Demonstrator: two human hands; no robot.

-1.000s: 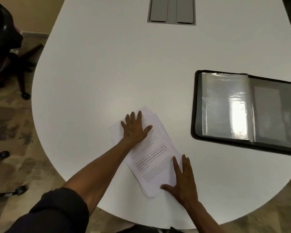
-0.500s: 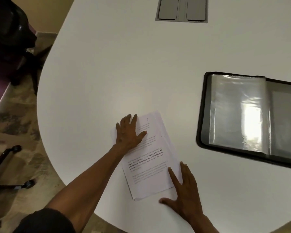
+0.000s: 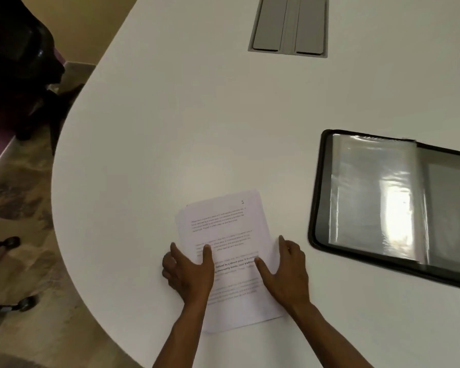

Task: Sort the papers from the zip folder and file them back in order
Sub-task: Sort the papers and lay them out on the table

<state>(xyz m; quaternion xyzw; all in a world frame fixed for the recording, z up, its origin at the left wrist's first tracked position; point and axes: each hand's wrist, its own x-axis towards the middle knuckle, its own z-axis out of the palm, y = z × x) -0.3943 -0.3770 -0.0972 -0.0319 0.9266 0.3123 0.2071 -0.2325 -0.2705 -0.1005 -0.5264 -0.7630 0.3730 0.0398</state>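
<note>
Left hand [image 3: 187, 274] flat and open on the left edge of the papers [image 3: 230, 251], thumb lying over the sheet, fingers spilling onto the table [image 3: 170, 128] beside the stack; it grips nothing, only presses. Right hand [image 3: 287, 272] likewise open, index finger reaching onto the printed text, the remaining fingers spread at the stack's right edge; no sheet pinched or lifted. The two hands bracket the lower half of the papers from either side. Stack lies face up near the table's near edge, slightly rotated, its corners close to square but with a sliver of lower sheets showing at the left; a small mark, apparently a page number, sits at the top right corner of the top sheet. Folder [image 3: 388, 203] lies open to the right of the papers, well apart, clear sleeves glaring under the light. Grey hatch [image 3: 288, 25] is set in the table far beyond the papers; chair [image 3: 19, 62] off to the left of them, past the table edge. Judgement: sorting barely begun, nothing filed. Risks: sheets are thin and slick, so a sideways push could fan the stack or slide it off the near edge; lifting one sheet may drag two, scrambling the order; sleeve glare may hide which pocket is empty.
</note>
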